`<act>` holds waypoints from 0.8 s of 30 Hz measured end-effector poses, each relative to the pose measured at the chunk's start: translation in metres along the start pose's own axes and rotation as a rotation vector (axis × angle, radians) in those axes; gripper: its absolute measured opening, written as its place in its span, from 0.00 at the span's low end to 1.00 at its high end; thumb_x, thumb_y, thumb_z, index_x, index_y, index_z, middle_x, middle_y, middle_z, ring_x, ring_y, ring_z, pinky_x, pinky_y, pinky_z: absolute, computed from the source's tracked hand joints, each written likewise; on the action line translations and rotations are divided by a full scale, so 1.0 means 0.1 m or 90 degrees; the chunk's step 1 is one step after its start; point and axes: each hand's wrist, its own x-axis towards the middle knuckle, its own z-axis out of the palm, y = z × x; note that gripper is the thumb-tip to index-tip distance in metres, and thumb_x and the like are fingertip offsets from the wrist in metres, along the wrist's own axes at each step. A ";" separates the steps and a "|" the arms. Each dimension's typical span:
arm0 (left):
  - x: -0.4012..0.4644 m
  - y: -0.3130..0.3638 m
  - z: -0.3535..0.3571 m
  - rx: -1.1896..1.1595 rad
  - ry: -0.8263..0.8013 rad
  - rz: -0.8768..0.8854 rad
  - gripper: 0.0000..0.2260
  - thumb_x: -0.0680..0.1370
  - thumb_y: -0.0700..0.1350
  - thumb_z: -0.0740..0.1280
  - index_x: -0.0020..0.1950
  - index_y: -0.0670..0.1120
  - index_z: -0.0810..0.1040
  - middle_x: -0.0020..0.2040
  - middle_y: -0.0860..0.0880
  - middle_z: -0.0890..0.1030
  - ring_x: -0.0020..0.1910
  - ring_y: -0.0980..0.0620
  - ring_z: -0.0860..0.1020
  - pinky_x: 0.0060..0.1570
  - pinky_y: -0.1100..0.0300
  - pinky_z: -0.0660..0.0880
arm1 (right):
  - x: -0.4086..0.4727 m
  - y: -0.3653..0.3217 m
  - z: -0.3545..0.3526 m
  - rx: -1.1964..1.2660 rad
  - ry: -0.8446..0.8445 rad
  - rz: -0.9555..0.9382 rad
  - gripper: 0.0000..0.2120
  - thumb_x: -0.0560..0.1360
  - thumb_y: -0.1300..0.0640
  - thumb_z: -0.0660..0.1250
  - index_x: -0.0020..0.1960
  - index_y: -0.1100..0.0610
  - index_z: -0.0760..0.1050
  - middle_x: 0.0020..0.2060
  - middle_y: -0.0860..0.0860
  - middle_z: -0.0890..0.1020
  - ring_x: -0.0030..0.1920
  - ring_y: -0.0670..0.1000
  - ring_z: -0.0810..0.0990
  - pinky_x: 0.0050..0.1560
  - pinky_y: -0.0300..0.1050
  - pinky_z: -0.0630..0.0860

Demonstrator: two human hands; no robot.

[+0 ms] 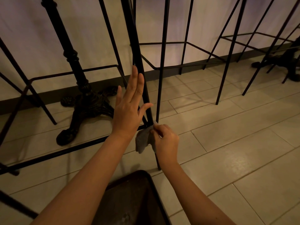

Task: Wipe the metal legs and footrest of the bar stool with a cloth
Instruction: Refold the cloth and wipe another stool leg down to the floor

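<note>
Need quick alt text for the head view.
Right hand pinches a grey cloth against a black stool leg at its footrest joint; left hand, fingers straight, rests against that leg. Tiled floor below.

The right hand (165, 140) pinches a crumpled grey cloth (143, 142) against the thin black metal stool leg (142, 67); just above that grip, the left hand (129, 106) lies flat-fingered along the leg.
</note>
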 end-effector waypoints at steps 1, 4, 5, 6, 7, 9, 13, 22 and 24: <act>-0.01 -0.01 0.01 -0.001 -0.002 -0.001 0.40 0.75 0.53 0.62 0.71 0.56 0.32 0.71 0.62 0.30 0.74 0.58 0.42 0.71 0.53 0.42 | 0.01 -0.02 0.00 0.002 0.001 -0.004 0.06 0.69 0.68 0.70 0.46 0.63 0.81 0.39 0.55 0.82 0.39 0.43 0.75 0.43 0.20 0.68; -0.05 -0.01 0.04 -0.016 -0.003 0.001 0.37 0.76 0.54 0.59 0.71 0.56 0.32 0.71 0.62 0.31 0.74 0.57 0.44 0.71 0.58 0.39 | 0.03 -0.04 -0.01 0.012 -0.003 -0.009 0.06 0.70 0.67 0.70 0.46 0.63 0.80 0.39 0.54 0.82 0.39 0.45 0.77 0.44 0.23 0.70; -0.05 -0.01 0.05 -0.026 0.000 0.003 0.37 0.76 0.54 0.59 0.71 0.57 0.32 0.71 0.62 0.31 0.74 0.56 0.44 0.71 0.59 0.38 | 0.03 -0.04 -0.01 0.012 -0.001 -0.013 0.06 0.70 0.67 0.70 0.46 0.63 0.80 0.39 0.54 0.81 0.39 0.46 0.78 0.44 0.26 0.71; -0.06 -0.01 0.07 -0.037 0.003 0.005 0.37 0.76 0.53 0.59 0.71 0.57 0.32 0.71 0.62 0.31 0.74 0.56 0.44 0.71 0.60 0.38 | 0.04 -0.04 -0.01 0.013 0.002 -0.019 0.06 0.69 0.68 0.70 0.46 0.63 0.80 0.38 0.54 0.81 0.39 0.47 0.78 0.44 0.28 0.72; -0.06 -0.02 0.08 -0.046 0.006 0.008 0.37 0.76 0.53 0.59 0.71 0.57 0.32 0.71 0.62 0.31 0.74 0.57 0.44 0.71 0.60 0.38 | 0.05 -0.03 -0.01 0.015 0.004 -0.025 0.06 0.69 0.68 0.70 0.46 0.62 0.80 0.38 0.54 0.81 0.38 0.47 0.78 0.44 0.30 0.72; -0.06 -0.02 0.10 -0.058 0.014 0.013 0.36 0.77 0.53 0.58 0.71 0.58 0.32 0.71 0.63 0.31 0.74 0.58 0.43 0.72 0.60 0.39 | 0.05 -0.02 0.01 0.016 0.001 -0.031 0.05 0.70 0.68 0.69 0.45 0.62 0.80 0.38 0.54 0.81 0.38 0.46 0.78 0.43 0.31 0.73; -0.06 -0.02 0.14 -0.084 0.031 0.019 0.37 0.77 0.52 0.59 0.70 0.59 0.32 0.71 0.64 0.32 0.74 0.60 0.42 0.72 0.52 0.43 | -0.02 0.08 0.05 -0.015 -0.016 -0.019 0.05 0.69 0.68 0.70 0.45 0.62 0.79 0.40 0.54 0.81 0.40 0.41 0.75 0.45 0.24 0.69; -0.08 0.00 0.16 -0.096 0.031 0.013 0.35 0.77 0.55 0.57 0.70 0.60 0.32 0.71 0.65 0.32 0.74 0.60 0.43 0.72 0.51 0.44 | -0.09 0.16 0.03 -0.032 -0.069 0.042 0.06 0.70 0.66 0.69 0.46 0.62 0.80 0.40 0.55 0.82 0.39 0.43 0.74 0.42 0.19 0.66; -0.09 0.00 0.16 -0.080 0.028 0.011 0.36 0.77 0.53 0.59 0.70 0.59 0.32 0.71 0.64 0.32 0.74 0.60 0.42 0.72 0.51 0.44 | -0.02 0.07 -0.02 -0.008 -0.044 0.032 0.06 0.71 0.67 0.68 0.47 0.62 0.81 0.41 0.55 0.82 0.39 0.43 0.75 0.43 0.19 0.67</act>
